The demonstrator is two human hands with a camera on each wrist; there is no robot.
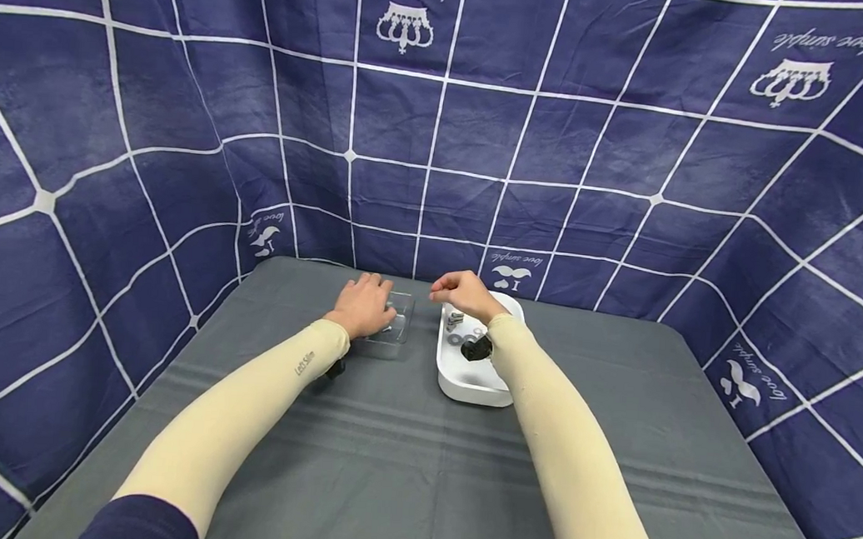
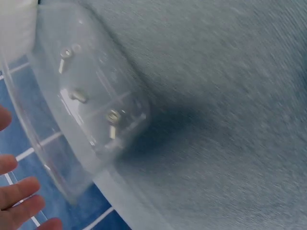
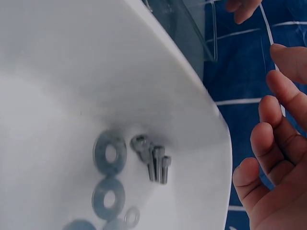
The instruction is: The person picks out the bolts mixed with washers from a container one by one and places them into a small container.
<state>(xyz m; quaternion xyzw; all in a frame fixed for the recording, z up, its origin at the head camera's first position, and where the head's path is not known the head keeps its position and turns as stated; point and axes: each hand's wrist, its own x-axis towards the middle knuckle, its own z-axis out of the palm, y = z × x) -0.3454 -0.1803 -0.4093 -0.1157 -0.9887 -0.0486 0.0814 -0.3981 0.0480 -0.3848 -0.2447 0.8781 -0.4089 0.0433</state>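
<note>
A clear plastic box [image 1: 381, 349] stands left of a white tray [image 1: 471, 392]. My left hand [image 1: 364, 304] is over the box's left side, its fingers extended and apart, holding nothing. Inside the box, the left wrist view shows several small screws [image 2: 78, 96]. My right hand [image 1: 467, 292] hovers above the tray's far left edge, fingers loosely bent, with nothing seen between them. On the tray floor, the right wrist view shows large flat washers [image 3: 110, 154], a small ring [image 3: 132, 217] and a cluster of socket-head screws [image 3: 159, 163].
Grey cloth [image 1: 380, 466] covers the table under both containers. A blue curtain with white grid lines [image 1: 479, 122] hangs behind and along both sides. The tray's raised wall [image 3: 196, 81] stands between its hardware and the clear box.
</note>
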